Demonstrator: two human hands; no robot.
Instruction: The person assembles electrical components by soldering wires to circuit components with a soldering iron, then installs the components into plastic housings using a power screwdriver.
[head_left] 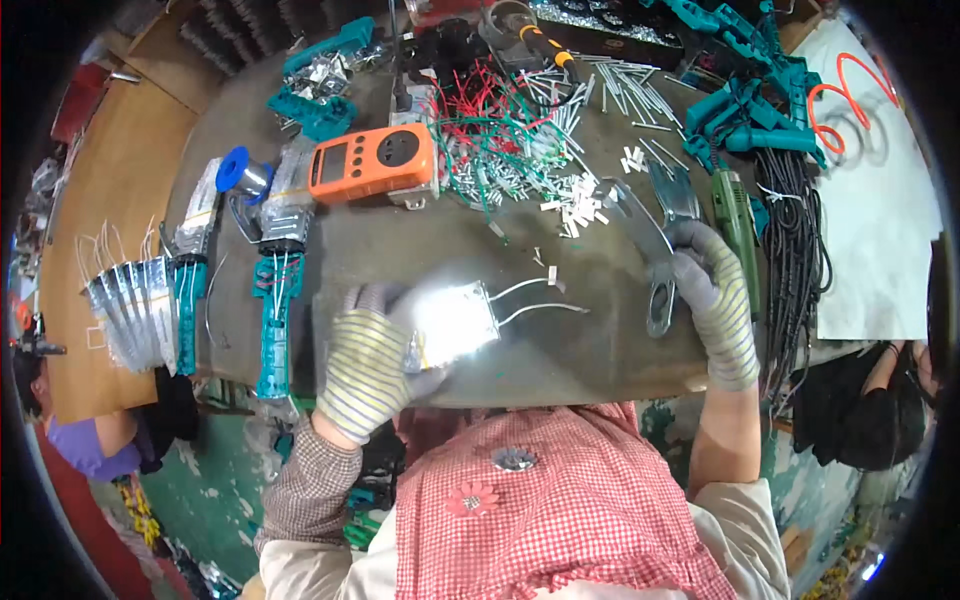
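My left hand, in a striped knit glove, grips a flat foil-wrapped heating element by its left end. Glare washes out much of its shiny face. Two white wire leads run from its right side over the bench, and a small white sleeve lies by the upper one. Over to the right, my gloved right hand is closed on a long, curved metal plate with a slotted lower end. Just beyond those fingers lies another metal plate, partly hidden.
Behind the hands are an orange meter, a solder spool, red and green wires, and loose white sleeves. Teal handle assemblies lie left. A green tool, black cords and teal housings fill the right.
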